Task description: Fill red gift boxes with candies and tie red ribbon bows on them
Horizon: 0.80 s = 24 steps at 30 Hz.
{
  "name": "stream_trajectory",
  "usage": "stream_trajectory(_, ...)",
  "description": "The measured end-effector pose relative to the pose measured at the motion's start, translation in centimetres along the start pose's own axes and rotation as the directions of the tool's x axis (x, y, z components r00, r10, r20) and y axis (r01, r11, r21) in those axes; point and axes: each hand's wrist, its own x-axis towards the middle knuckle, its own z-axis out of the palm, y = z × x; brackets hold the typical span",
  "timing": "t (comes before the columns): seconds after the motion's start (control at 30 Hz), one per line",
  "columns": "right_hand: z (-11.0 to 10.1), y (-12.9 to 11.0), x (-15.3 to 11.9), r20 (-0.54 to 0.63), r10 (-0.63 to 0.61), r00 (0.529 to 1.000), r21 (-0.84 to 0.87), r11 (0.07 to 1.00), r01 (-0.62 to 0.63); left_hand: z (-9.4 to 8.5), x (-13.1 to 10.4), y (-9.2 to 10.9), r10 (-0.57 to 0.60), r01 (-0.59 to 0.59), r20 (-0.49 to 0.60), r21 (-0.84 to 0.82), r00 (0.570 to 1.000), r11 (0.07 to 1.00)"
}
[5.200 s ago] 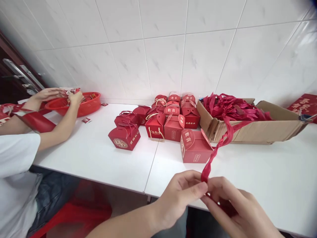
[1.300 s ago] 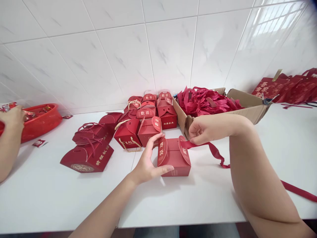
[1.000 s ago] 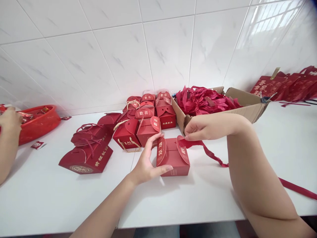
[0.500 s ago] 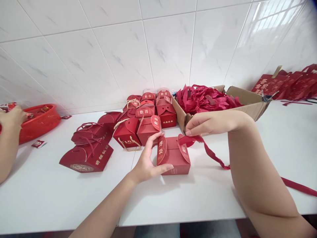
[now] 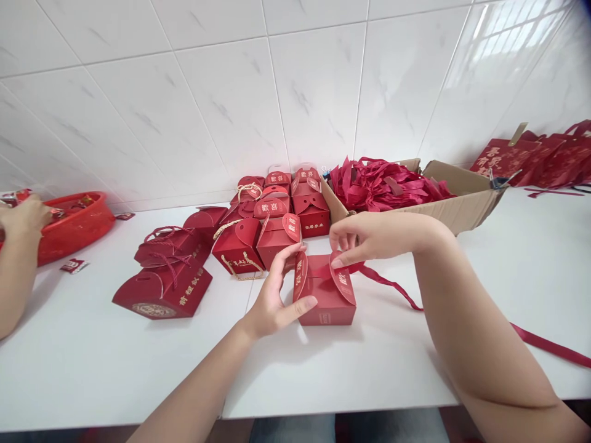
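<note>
A red paper gift box with gold lettering stands upright on the white table, its two rounded side flaps raised. My left hand grips its left side, thumb on the front and fingers around the back corner. At the top of the right flap, my right hand is closed in a pinch on the end of a red ribbon. The fingertips are partly hidden behind the flap. From there the ribbon trails right across the table, passing behind my right forearm.
Several filled red gift boxes stand behind and left, some with rope handles. A cardboard box of red ribbons sits against the tiled wall. At far left, another person's hand is at a red basin. Red bags lean at back right.
My right hand has moved left and closer to the right flap, drawing the ribbon with it. My left hand stays on the box.
</note>
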Motion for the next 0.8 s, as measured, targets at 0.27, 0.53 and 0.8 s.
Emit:
stream_trajectory(0.27,1.0,0.0,1.7,0.072,-0.156,0.985,0.028,0.988,0.155,-0.2,-0.1,0.2,-0.010,0.010,0.017,-0.034,1.000,0.999)
stream_trajectory(0.53,-0.4,0.9,1.1,0.184,-0.313,0.932,0.140,0.947,0.290,-0.1,0.0,0.0,0.005,-0.004,0.007,-0.045,1.000,0.999)
stream_trajectory(0.8,-0.1,-0.3,-0.2,-0.387,-0.332,0.860,0.431,0.760,0.487,0.1,-0.1,-0.1,-0.039,0.038,-0.043,-0.020,0.998,0.999)
